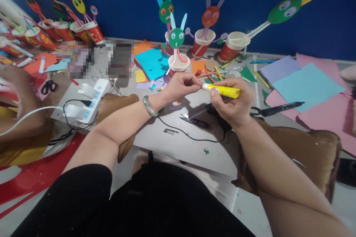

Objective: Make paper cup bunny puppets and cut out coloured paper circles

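My right hand (233, 103) is wrapped around a yellow glue stick (222, 90), holding it level above a grey board (178, 137). My left hand (179, 86), with a pale bangle on the wrist, pinches the white end of the glue stick with thumb and fingertips. Just behind the hands stands a paper cup holding a green rabbit-face figure (177, 39) on a straw. Small dark scissors (194, 120) lie on the board below my hands.
More cup figures (208, 26) stand along the blue wall, with a row of red cups (63, 29) at far left. Coloured paper sheets (306, 85) lie at right beside black scissors (278, 109). A white power strip (89, 100) with cables sits at left.
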The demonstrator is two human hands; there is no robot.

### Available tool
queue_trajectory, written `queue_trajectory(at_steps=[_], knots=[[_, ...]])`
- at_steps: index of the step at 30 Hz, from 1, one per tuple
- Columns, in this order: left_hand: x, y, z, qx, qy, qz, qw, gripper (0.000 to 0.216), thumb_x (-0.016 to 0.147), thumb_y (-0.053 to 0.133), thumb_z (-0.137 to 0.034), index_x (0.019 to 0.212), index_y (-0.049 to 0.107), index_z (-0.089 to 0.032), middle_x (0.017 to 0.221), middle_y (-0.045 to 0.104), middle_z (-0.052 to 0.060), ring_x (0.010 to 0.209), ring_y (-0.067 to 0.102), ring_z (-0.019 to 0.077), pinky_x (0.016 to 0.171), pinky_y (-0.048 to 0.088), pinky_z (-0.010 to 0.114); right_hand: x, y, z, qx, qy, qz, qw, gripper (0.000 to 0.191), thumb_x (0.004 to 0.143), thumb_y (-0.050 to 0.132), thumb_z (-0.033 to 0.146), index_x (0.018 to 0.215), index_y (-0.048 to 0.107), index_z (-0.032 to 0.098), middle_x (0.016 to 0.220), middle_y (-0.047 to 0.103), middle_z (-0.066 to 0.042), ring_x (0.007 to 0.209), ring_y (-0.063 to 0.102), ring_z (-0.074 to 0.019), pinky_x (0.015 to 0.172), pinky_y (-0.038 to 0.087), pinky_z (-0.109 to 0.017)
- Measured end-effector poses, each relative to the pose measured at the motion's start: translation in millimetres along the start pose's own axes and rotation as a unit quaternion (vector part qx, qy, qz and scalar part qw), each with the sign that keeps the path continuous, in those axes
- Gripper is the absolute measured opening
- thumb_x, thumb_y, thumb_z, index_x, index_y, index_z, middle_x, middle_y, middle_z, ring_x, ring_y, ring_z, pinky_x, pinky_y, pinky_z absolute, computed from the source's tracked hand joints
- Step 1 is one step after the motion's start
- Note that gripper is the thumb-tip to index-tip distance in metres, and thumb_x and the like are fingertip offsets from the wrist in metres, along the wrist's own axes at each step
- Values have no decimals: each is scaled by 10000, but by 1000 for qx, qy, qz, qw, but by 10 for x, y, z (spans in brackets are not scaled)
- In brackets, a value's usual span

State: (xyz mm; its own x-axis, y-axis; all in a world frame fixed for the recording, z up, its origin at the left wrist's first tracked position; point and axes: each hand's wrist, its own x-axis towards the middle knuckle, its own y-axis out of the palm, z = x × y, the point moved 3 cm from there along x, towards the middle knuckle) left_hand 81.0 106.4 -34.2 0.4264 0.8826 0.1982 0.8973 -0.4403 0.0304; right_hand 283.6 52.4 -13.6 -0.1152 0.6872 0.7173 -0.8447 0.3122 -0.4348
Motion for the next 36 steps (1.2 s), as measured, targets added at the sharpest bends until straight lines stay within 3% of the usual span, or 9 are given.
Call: queue_trajectory(at_steps=[4,13,18,21,25,29,33,36], knots=[[-7,26,-10,-9,21,16,1000,68,840,845,-110,821,811,-166,906,840,29,830,739,126,793,579,282,12,21,-19,8,17,32,999,136,911,784,406,960,737,288,824,764,-32,580,649,-211,563,558,-391],[16,-14,21,-1,15,12,1000,55,860,822,-110,836,808,-158,917,835,31,848,730,125,819,582,299,27,-41,-32,57,68,-14,996,147,892,837,396,898,742,285,801,746,-32,573,600,-191,547,510,-382],[13,3,46,-11,36,30,999,45,867,858,-185,869,817,-167,954,852,40,882,760,145,855,605,319,20,94,-99,195,174,19,965,345,937,860,600,923,724,283,571,555,48,444,465,-150,451,408,-338],[18,-2,48,-14,57,29,998,80,850,879,-229,859,821,-175,955,856,37,898,768,148,865,609,315,14,135,-145,232,220,25,947,478,895,877,731,916,698,287,525,487,69,393,414,-140,390,351,-327],[22,-2,33,-14,63,19,998,120,833,912,-245,841,810,-182,944,854,32,902,777,159,847,604,312,9,132,-225,229,233,18,945,541,859,879,791,903,662,297,540,510,63,380,410,-139,364,337,-340],[14,1,-21,-12,37,-10,999,102,842,877,-148,796,790,-176,921,842,37,895,775,155,852,598,319,23,131,-319,205,236,-1,950,514,832,896,766,884,640,323,516,527,62,378,411,-154,375,359,-366],[12,-8,-58,-7,6,-36,999,99,816,847,-96,786,788,-169,902,837,29,832,731,122,800,578,291,74,137,-280,242,252,-35,936,585,778,922,756,793,523,328,471,483,94,333,320,-127,337,262,-335],[3,4,-66,-10,3,-31,999,90,807,839,-107,777,790,-177,885,837,19,821,719,114,781,574,279,82,162,-201,275,255,-20,927,602,789,914,773,799,517,320,490,516,90,334,333,-117,334,240,-313]])
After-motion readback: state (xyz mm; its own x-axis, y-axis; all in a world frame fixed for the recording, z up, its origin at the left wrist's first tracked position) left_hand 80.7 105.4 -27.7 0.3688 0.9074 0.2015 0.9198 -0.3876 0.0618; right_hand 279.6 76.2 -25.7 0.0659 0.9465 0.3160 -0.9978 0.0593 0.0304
